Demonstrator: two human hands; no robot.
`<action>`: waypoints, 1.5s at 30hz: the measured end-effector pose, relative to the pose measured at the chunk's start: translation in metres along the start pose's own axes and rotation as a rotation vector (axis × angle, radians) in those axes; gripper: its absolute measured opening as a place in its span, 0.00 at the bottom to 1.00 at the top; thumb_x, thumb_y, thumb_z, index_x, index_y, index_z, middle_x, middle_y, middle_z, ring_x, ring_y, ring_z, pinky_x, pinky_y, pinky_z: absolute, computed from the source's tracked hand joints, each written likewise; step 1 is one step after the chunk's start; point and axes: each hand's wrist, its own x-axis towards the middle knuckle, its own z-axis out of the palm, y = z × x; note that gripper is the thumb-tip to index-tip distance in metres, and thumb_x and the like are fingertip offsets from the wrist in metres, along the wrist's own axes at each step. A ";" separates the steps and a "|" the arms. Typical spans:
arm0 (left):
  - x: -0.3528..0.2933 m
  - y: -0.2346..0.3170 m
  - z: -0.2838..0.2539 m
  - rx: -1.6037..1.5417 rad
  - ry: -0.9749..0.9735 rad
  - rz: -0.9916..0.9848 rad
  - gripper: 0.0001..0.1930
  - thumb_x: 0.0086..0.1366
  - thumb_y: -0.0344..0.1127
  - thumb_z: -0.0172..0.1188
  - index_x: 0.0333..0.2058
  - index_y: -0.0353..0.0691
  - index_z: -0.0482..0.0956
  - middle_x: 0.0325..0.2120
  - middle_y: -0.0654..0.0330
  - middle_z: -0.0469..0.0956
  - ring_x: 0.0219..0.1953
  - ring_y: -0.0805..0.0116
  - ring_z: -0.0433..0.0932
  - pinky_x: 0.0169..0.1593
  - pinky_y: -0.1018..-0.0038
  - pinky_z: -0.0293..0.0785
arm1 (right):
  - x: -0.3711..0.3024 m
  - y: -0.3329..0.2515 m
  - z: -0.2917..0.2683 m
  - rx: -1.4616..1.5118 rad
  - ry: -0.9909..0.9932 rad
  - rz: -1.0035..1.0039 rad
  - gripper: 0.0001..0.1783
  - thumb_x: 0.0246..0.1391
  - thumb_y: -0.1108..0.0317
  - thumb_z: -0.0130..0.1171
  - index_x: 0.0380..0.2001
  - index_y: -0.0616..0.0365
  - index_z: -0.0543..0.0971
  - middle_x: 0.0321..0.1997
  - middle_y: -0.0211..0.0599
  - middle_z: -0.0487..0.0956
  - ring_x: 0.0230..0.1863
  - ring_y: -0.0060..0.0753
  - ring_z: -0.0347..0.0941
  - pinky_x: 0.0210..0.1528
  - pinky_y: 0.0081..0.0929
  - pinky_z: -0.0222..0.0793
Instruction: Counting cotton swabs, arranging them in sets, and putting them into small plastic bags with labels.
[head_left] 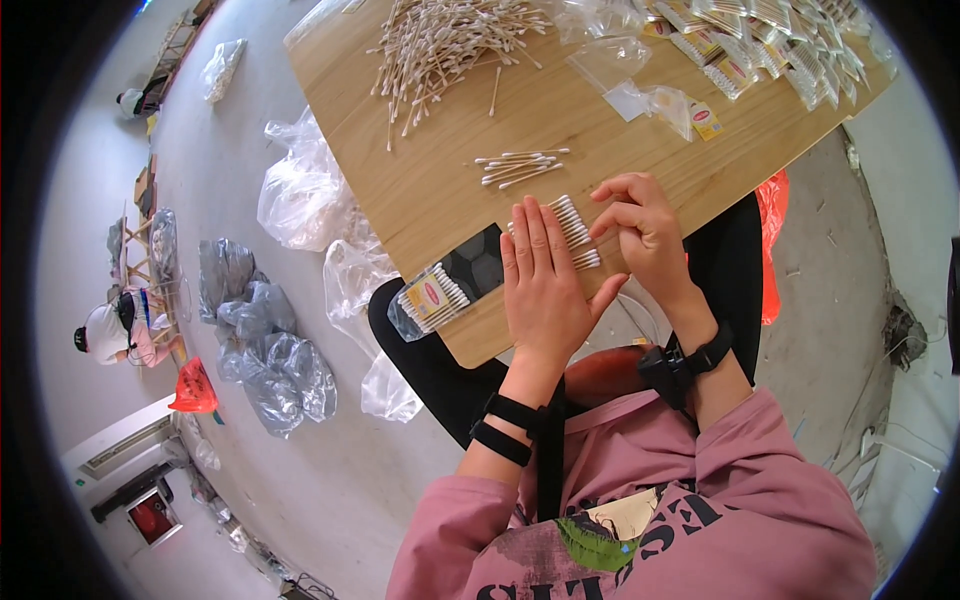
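My left hand (545, 285) lies flat, fingers stretched out, over a row of cotton swabs (576, 222) lined up side by side on the wooden table. The row's right part shows beside the fingers; the rest is hidden under the palm. My right hand (648, 232) hovers at the row's right end, fingers bent and apart, with nothing visible in them. Beyond both hands is a small loose group of cotton swabs (522, 167). Left of my left hand, a dark patterned pad (474, 264) sits next to a clear packet of swabs (433, 299) with a yellow label.
A big heap of loose swabs (455, 45) covers the far left of the table (400, 190). Filled swab packets (750, 45) pile up at the far right, near clear bags (668, 105) and a yellow card (704, 121). Plastic bags (265, 335) and another person (115, 325) are off left.
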 end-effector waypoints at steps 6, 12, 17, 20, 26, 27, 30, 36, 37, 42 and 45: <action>0.000 -0.001 0.001 0.009 0.002 0.002 0.54 0.57 0.66 0.56 0.64 0.22 0.52 0.67 0.36 0.49 0.71 0.45 0.46 0.71 0.56 0.42 | 0.000 0.000 0.001 -0.079 -0.018 -0.040 0.08 0.35 0.83 0.54 0.16 0.58 0.79 0.38 0.33 0.78 0.43 0.38 0.72 0.44 0.31 0.70; 0.000 0.000 0.002 0.008 0.001 0.000 0.53 0.58 0.67 0.55 0.64 0.22 0.52 0.67 0.36 0.49 0.71 0.45 0.47 0.70 0.56 0.42 | 0.000 0.000 0.001 -0.074 -0.015 -0.033 0.08 0.38 0.83 0.54 0.18 0.58 0.79 0.39 0.34 0.78 0.44 0.40 0.72 0.45 0.32 0.70; -0.001 -0.001 0.003 0.023 0.007 0.001 0.53 0.58 0.68 0.54 0.64 0.22 0.53 0.67 0.36 0.49 0.71 0.45 0.47 0.70 0.56 0.43 | 0.002 0.001 0.002 -0.090 -0.012 -0.039 0.08 0.40 0.83 0.54 0.21 0.58 0.79 0.40 0.35 0.78 0.46 0.41 0.72 0.46 0.32 0.70; 0.000 -0.001 0.003 0.022 0.003 0.003 0.53 0.58 0.68 0.54 0.64 0.22 0.53 0.67 0.36 0.49 0.71 0.45 0.46 0.70 0.56 0.42 | 0.001 0.001 0.002 -0.099 -0.011 -0.034 0.09 0.40 0.83 0.54 0.22 0.58 0.80 0.40 0.35 0.78 0.46 0.41 0.72 0.46 0.33 0.70; -0.001 -0.001 0.002 0.017 0.002 0.003 0.53 0.58 0.67 0.55 0.64 0.22 0.52 0.67 0.36 0.49 0.71 0.45 0.46 0.71 0.56 0.42 | 0.002 0.001 0.002 -0.113 -0.009 -0.041 0.08 0.40 0.82 0.54 0.21 0.58 0.79 0.41 0.35 0.78 0.46 0.41 0.72 0.46 0.34 0.70; -0.001 -0.001 0.002 0.014 0.002 0.003 0.53 0.58 0.67 0.55 0.64 0.22 0.52 0.67 0.36 0.49 0.71 0.45 0.46 0.71 0.56 0.42 | 0.002 0.001 0.001 -0.130 -0.024 -0.068 0.08 0.40 0.82 0.54 0.21 0.58 0.79 0.41 0.35 0.78 0.46 0.41 0.72 0.47 0.33 0.70; 0.000 -0.001 0.002 0.009 0.000 0.002 0.53 0.58 0.67 0.56 0.64 0.22 0.52 0.67 0.36 0.49 0.71 0.45 0.46 0.71 0.56 0.41 | 0.002 0.000 0.000 -0.145 -0.039 -0.089 0.08 0.40 0.82 0.54 0.22 0.58 0.79 0.41 0.36 0.78 0.47 0.42 0.72 0.48 0.34 0.70; 0.000 0.000 0.002 0.009 0.003 -0.001 0.54 0.57 0.67 0.56 0.65 0.23 0.51 0.67 0.37 0.48 0.71 0.46 0.45 0.71 0.56 0.41 | 0.003 -0.001 0.003 -0.117 0.014 -0.041 0.09 0.41 0.81 0.54 0.25 0.57 0.79 0.41 0.35 0.78 0.48 0.41 0.72 0.49 0.35 0.69; 0.000 0.000 0.002 0.009 0.004 -0.002 0.54 0.57 0.67 0.56 0.65 0.23 0.51 0.68 0.37 0.48 0.72 0.46 0.45 0.71 0.56 0.41 | 0.003 -0.001 0.004 -0.127 0.008 -0.050 0.09 0.41 0.81 0.54 0.25 0.56 0.79 0.41 0.35 0.78 0.48 0.41 0.72 0.49 0.35 0.69; 0.000 0.000 0.003 0.025 -0.002 0.000 0.54 0.57 0.66 0.56 0.65 0.23 0.51 0.68 0.37 0.49 0.71 0.46 0.45 0.71 0.56 0.41 | 0.004 -0.002 0.004 -0.163 -0.005 -0.060 0.07 0.42 0.81 0.55 0.24 0.56 0.79 0.42 0.34 0.78 0.49 0.41 0.72 0.50 0.35 0.69; 0.001 0.000 0.003 0.030 -0.003 -0.001 0.53 0.57 0.66 0.56 0.65 0.23 0.51 0.68 0.37 0.49 0.71 0.46 0.46 0.71 0.56 0.42 | 0.004 -0.003 0.003 -0.175 -0.020 -0.072 0.07 0.42 0.80 0.56 0.24 0.56 0.79 0.42 0.34 0.78 0.49 0.41 0.72 0.50 0.36 0.69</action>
